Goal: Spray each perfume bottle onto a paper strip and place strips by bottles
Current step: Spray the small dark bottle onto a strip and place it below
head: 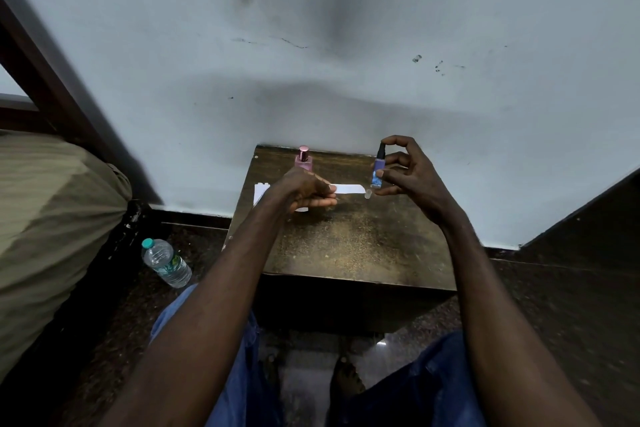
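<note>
My right hand (407, 177) grips a small blue perfume bottle (377, 172) with a black spray head, index finger on top of the nozzle, held above the table. My left hand (304, 189) pinches a white paper strip (349, 188) that points right toward the blue bottle. A pink perfume bottle (303, 159) with a pink cap stands at the table's back edge, just behind my left hand. A small clear cap (367, 194) lies on the table below the blue bottle. More white strips (260, 191) lie left of my left hand.
The small dark wooden table (356, 246) stands against a pale wall. A plastic water bottle (166, 263) lies on the dark floor to the left, beside a bed with an olive cover (52, 218). My knees in blue jeans are below the table.
</note>
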